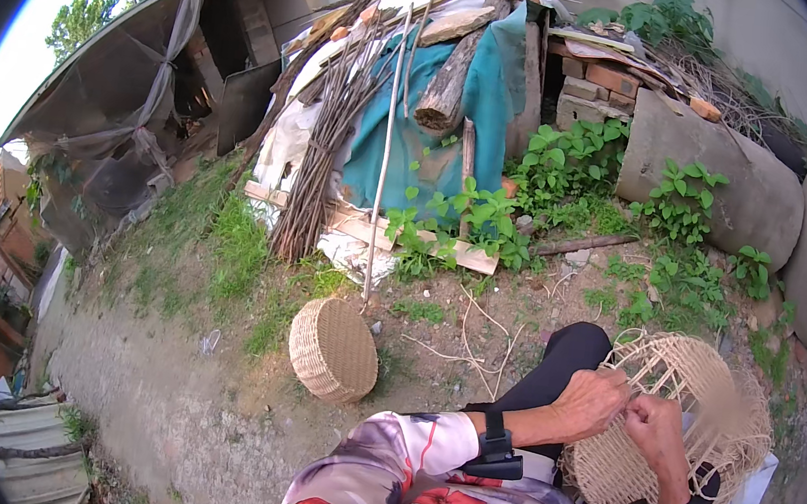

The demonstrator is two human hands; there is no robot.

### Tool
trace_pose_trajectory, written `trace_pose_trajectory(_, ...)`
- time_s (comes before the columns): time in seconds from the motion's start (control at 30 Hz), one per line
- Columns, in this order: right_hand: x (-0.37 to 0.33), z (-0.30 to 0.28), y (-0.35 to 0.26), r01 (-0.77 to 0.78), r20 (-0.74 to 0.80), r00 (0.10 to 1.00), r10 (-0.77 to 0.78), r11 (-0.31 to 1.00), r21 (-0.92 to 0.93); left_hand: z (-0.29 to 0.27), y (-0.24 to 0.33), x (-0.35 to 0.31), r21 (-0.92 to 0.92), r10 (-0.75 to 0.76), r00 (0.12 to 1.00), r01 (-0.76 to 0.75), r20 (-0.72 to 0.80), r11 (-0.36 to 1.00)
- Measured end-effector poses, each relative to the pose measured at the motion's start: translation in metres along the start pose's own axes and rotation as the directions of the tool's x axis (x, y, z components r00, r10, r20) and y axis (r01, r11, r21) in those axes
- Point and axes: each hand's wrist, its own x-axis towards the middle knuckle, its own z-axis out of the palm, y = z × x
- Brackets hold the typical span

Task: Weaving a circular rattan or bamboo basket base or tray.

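Observation:
A half-woven basket (604,468) of pale straw-coloured cord rests on my lap, its upper part (667,360) an open lattice of strands. My left hand (591,406) is closed at the basket's edge, fingers pinched together. Right beside it, almost touching, my right hand (655,432) is curled closed on the same edge. Whatever thin strand lies between the fingertips is too small to make out. More pale woven or coiled fibre (755,426) shows along the basket's right side, partly blurred. A finished-looking round basket (334,349) lies tilted on the ground to my left.
Loose pale strands (471,356) lie on the dirt ahead. Beyond them stand a bundle of thin sticks (318,166), a teal cloth (399,121) with logs, stacked bricks (611,81) and a large curved grey sheet (710,174). A dark shed (122,86) is at the far left.

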Motion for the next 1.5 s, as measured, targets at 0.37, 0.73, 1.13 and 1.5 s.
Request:
trace_pose_trajectory(0.37, -0.006, 0.011, 0.020, -0.082, -0.009, 0.997, 0.082, 0.995, -0.054, 0.012, -0.008, 0.007, 0.006, 0.022, 0.999, -0.023, 0.050, 1.000)
trace_pose_trajectory(0.73, -0.023, 0.022, 0.019, -0.026, -0.226, 0.974, -0.004, 0.991, -0.128, 0.013, 0.012, 0.011, -0.015, -0.130, 0.987, 0.132, 0.089, 0.991)
trace_pose_trajectory(1.13, -0.013, 0.033, 0.002, -0.047, -0.322, 0.947, 0.005, 0.991, -0.123, -0.025, 0.009, 0.014, -0.008, -0.121, 0.980, 0.123, 0.156, 0.992)
trace_pose_trajectory(1.5, -0.025, 0.031, 0.011, 0.009, -0.351, 0.935, -0.048, 0.993, -0.114, -0.016, 0.020, 0.012, -0.027, -0.045, 0.994, 0.048, 0.099, 0.998)
